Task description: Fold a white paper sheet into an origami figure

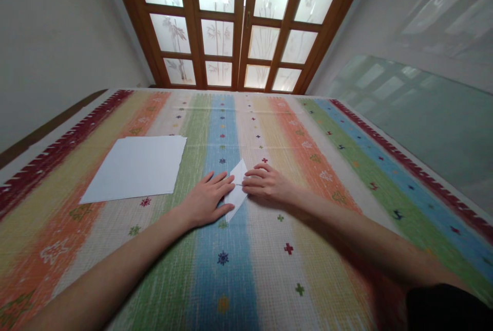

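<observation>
A small piece of folded white paper (236,198) lies on the blue stripe of the tablecloth, pointed at its far and near ends. My left hand (207,198) rests flat with its fingers spread, the fingertips and thumb pressing on the paper's left side. From the right, my right hand (268,183) has its fingers bent and close together at the paper's right edge; its thumb is mostly hidden beneath. A short dark line shows on the paper between the two sets of fingertips.
A stack of white paper sheets (136,169) lies to the left on the striped tablecloth (227,279). Beyond the table stand wooden doors (236,28) with frosted panes. A glass panel (416,120) leans along the right wall.
</observation>
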`<state>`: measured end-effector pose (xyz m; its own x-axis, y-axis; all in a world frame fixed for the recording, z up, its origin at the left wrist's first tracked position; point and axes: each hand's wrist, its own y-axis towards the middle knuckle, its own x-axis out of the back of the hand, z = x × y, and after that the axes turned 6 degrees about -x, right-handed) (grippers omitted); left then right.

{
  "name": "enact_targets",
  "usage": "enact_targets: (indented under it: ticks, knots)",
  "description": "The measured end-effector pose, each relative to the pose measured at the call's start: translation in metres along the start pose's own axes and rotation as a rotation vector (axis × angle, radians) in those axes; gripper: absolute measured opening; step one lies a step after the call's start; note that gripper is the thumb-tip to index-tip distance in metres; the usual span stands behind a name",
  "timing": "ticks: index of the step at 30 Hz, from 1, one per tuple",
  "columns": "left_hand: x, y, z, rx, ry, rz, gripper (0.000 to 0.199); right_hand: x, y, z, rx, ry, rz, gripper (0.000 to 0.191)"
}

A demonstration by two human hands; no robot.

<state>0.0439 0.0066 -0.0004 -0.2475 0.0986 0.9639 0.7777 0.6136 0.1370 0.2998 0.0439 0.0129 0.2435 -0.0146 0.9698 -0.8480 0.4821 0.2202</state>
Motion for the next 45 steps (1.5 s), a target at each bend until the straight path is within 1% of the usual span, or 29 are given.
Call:
enact_targets:
  ticks: [2, 5, 8, 11, 13, 15, 18, 20, 24, 28, 30, 33, 37, 41, 45]
  knots:
    - [0.0, -0.002, -0.002, 0.012, 0.017, 0.012, 0.05, 0.0, -0.002, -0.001, -0.009, 0.008, 0.003, 0.024]
    - [0.0, -0.004, -0.003, 0.003, 0.035, 0.048, 0.061, 0.0, -0.003, -0.002, -0.059, 0.015, 0.008, 0.025]
    - [0.001, -0.007, -0.001, -0.008, 0.049, 0.098, 0.071, -0.001, -0.002, -0.005, -0.101, 0.038, -0.016, 0.026]
    - [0.001, -0.008, 0.0, -0.017, 0.056, 0.115, 0.075, -0.002, 0.001, -0.009, -0.09, 0.092, -0.02, 0.023]
    - [0.002, -0.008, 0.001, -0.021, 0.053, 0.108, 0.076, -0.002, 0.003, -0.013, -0.072, 0.129, 0.002, 0.021]
    - [0.002, -0.007, 0.0, -0.017, 0.043, 0.104, 0.073, -0.003, 0.005, -0.017, -0.061, 0.171, 0.029, 0.021]
    - [0.001, -0.005, -0.002, 0.012, 0.032, 0.09, 0.056, -0.004, 0.009, -0.019, -0.072, 0.233, 0.046, 0.022]
    - [0.001, -0.004, -0.005, 0.036, 0.036, 0.077, 0.048, -0.003, 0.013, -0.018, -0.096, 0.245, 0.053, 0.021]
    - [-0.001, -0.004, -0.008, 0.047, 0.053, 0.092, 0.051, -0.001, 0.024, -0.01, -0.202, 0.162, 0.095, 0.018]
    - [0.001, -0.005, -0.008, 0.048, 0.051, 0.129, 0.056, -0.003, 0.034, -0.005, -0.303, 0.107, 0.124, 0.021]
    - [0.002, -0.006, -0.008, 0.052, 0.045, 0.137, 0.057, -0.004, 0.034, -0.007, -0.318, 0.129, 0.127, 0.022]
    - [0.003, -0.005, -0.009, 0.063, 0.029, 0.139, 0.055, -0.004, 0.028, -0.013, -0.307, 0.234, 0.135, 0.017]
    - [0.0, -0.001, -0.013, 0.103, 0.034, 0.092, 0.047, -0.002, 0.019, -0.018, -0.295, 0.338, 0.127, 0.012]
    - [-0.004, 0.0, -0.017, 0.122, 0.046, 0.054, 0.045, -0.001, 0.024, -0.015, -0.342, 0.313, 0.13, 0.013]
    - [-0.004, -0.002, -0.018, 0.121, 0.05, 0.067, 0.049, -0.002, 0.035, -0.008, -0.412, 0.225, 0.147, 0.014]
